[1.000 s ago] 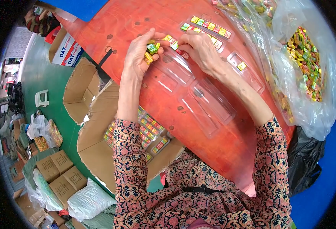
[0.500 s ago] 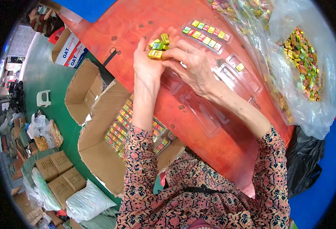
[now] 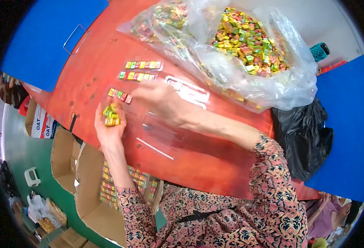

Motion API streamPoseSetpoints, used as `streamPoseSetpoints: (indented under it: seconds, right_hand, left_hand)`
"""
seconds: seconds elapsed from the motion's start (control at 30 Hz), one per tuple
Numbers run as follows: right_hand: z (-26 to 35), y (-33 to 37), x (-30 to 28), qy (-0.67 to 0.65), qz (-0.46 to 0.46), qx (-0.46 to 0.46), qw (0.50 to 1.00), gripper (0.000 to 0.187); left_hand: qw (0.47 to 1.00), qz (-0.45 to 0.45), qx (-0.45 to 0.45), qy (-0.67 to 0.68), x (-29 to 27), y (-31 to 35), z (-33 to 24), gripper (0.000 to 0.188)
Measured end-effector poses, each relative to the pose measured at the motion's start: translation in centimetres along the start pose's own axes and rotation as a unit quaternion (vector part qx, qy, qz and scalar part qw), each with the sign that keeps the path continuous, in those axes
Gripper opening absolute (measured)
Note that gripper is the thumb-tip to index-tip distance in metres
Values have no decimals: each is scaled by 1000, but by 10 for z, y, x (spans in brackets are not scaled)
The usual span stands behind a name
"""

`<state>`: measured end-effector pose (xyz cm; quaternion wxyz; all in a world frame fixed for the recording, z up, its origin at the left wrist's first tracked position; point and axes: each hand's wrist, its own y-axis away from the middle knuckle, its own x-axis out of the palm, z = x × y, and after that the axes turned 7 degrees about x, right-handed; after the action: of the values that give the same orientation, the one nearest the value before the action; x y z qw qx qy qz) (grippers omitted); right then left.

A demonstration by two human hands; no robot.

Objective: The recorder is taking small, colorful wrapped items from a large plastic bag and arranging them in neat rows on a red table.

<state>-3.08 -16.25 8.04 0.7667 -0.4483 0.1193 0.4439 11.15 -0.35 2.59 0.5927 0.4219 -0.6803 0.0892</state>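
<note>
My left hand (image 3: 111,129) is palm up over the table, cupping several small wrapped blocks (image 3: 112,115) in yellow and green. To its right my right hand (image 3: 159,101) hovers above the clear trays, smeared by motion, so its fingers cannot be made out. Just beyond the left fingertips lies a short row of wrapped blocks (image 3: 120,95) in a clear tray. Farther off are two longer rows, a far one (image 3: 144,65) and a nearer one (image 3: 136,76), in clear plastic. Another clear tray (image 3: 190,91) shines right of my right hand.
A large clear bag (image 3: 289,93) heaped with loose wrapped blocks (image 3: 248,43) stands at the far right. A black plastic bag (image 3: 304,136) hangs by the red table's (image 3: 215,165) right edge. Below left, an open carton (image 3: 93,198) holds filled trays. A white stool (image 3: 32,177) stands on the floor.
The whole view has turned and shifted. My right hand has left the left palm and moved right, over the trays. The tray nearest my hands showed one block; now a short row shows.
</note>
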Motion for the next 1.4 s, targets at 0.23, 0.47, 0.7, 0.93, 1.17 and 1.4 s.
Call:
streamPoseSetpoints:
  seconds: [0.23,0.47,0.7,0.93,1.17,1.4]
  right_hand:
    - [-99,12,-175,218,-208,109,947,13]
    - [-188,54,-318,352,-86,365,858,26]
    - [-217,53,-326,372,-93,332,862,27]
    - [-252,47,-318,488,6,166,857,24]
    - [-261,49,-323,446,27,141,883,21]
    - [-223,50,-332,138,-11,447,884,23]
  left_hand:
    - [988,-1,-93,124,-3,47,5,22]
    - [988,-31,-108,110,-5,88,31,19]
    - [988,-82,-95,90,-2,108,58,16]
    - [985,-98,-94,103,-8,125,73,17]
    - [981,-119,-86,130,-28,144,74,17]
    - [985,-95,-63,132,-37,155,64,17]
